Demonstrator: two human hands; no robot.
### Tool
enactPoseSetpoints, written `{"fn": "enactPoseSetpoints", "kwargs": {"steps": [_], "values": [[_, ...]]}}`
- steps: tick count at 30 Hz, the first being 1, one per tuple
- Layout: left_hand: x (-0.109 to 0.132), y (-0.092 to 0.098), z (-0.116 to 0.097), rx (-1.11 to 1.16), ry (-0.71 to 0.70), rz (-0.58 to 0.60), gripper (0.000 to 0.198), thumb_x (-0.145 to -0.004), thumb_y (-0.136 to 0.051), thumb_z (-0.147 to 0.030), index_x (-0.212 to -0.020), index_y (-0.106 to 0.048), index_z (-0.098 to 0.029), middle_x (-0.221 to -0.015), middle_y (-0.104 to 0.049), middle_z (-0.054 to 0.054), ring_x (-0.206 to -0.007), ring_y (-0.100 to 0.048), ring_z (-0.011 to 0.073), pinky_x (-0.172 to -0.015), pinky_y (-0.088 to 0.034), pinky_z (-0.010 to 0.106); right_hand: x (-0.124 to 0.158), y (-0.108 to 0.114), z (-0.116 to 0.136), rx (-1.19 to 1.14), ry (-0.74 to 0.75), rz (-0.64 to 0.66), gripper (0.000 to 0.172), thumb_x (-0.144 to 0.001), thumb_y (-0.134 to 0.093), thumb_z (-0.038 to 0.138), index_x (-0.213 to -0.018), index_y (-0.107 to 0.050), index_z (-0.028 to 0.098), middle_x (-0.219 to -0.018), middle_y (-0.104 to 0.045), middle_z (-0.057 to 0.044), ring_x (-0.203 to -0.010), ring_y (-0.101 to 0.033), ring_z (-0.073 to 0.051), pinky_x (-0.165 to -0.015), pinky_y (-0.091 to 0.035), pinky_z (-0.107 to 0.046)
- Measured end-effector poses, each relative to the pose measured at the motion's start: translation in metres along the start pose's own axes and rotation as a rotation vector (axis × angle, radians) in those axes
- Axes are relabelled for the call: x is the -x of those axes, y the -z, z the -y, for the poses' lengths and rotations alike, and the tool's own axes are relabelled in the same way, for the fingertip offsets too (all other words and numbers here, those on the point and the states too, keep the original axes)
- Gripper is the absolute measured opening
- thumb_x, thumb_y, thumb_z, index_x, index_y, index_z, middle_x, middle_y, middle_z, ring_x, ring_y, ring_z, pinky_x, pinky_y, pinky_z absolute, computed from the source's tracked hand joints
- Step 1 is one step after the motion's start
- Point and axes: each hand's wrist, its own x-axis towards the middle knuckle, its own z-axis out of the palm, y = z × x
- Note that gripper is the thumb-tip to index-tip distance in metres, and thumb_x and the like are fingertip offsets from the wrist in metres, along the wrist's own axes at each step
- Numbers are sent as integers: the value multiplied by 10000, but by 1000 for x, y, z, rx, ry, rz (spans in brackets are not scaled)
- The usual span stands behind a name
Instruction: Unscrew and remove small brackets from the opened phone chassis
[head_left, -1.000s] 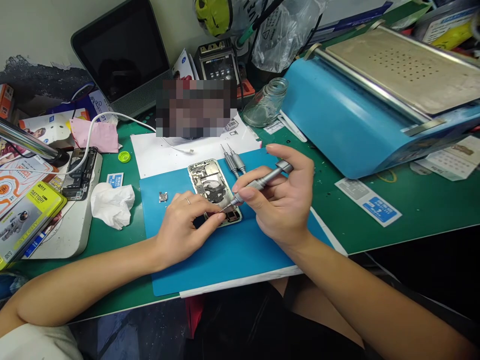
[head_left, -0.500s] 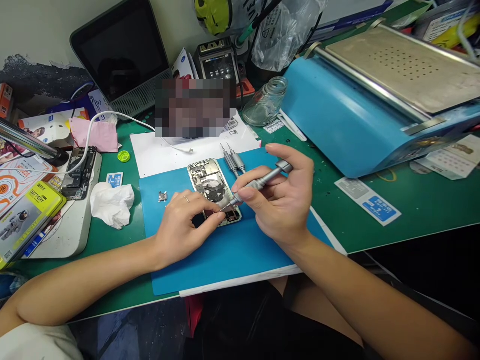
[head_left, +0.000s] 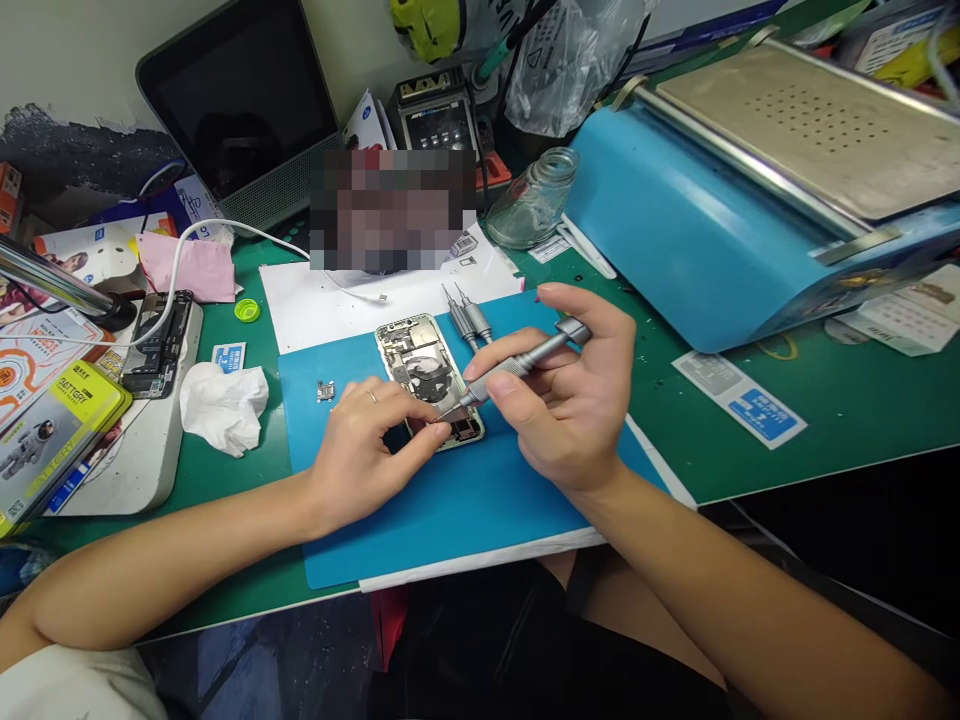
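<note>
An opened smartphone lies on a blue mat, its inner parts showing. My right hand is closed round a grey precision screwdriver, which slants down to the left over the phone's lower end. Close to the driver's tip, my left hand has its thumb and index finger pinched together; what lies between them is too small to make out. These fingers cover part of the phone's lower left. Beyond the phone rest two more precision screwdrivers. A small metal part lies left of the phone.
A blue machine with a metal plate fills the back right. Behind the mat stand a glass jar and a dark screen. Crumpled tissue and a yellow battery box are on the left. A white cable crosses there.
My right hand and the screwdriver's rear end have shifted slightly to the right. My left hand keeps its pinch at the tip, and the phone stays put.
</note>
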Motion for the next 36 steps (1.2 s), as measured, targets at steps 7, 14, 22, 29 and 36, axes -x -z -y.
{"fn": "enactPoseSetpoints", "kwargs": {"steps": [7,14,22,29,36], "values": [[1,0,0,0,7,5,120,-976,-661,-295,-890,-712,-229,-856,-744,-9,-814,-632,172,-820,-395,365,0,1,-1,3,4,-11,517,-911,-671,247,-1380,-481,353,-806,-677,25,-613,-658,-154,-442,-515,-265],[1,0,-1,8,-5,-4,122,-990,-654,-286,-903,-719,-231,-879,-755,-26,-831,-641,160,-825,-391,357,0,1,-1,2,23,-13,536,-906,-660,211,-1392,-479,347,-812,-675,26,-641,-665,-144,-452,-516,-246],[1,0,-1,4,-18,3,134,-992,-653,-277,-893,-726,-223,-873,-757,-15,-826,-640,164,-812,-386,362,1,2,-1,7,16,-5,556,-895,-669,208,-1397,-489,366,-809,-678,26,-636,-661,-153,-472,-531,-271],[1,0,0,7,-18,1,115,-984,-665,-270,-919,-740,-212,-884,-758,-19,-831,-639,155,-816,-382,351,0,1,0,-29,18,-7,530,-908,-679,203,-1385,-502,349,-812,-686,22,-654,-667,-150,-470,-543,-246],[2,-1,1,-3,-9,-22,99,-960,-696,-287,-981,-759,-215,-927,-771,-6,-859,-646,170,-819,-390,353,-1,2,-1,-37,31,0,563,-904,-660,168,-1400,-499,379,-817,-695,29,-640,-658,-145,-459,-531,-246]]}}
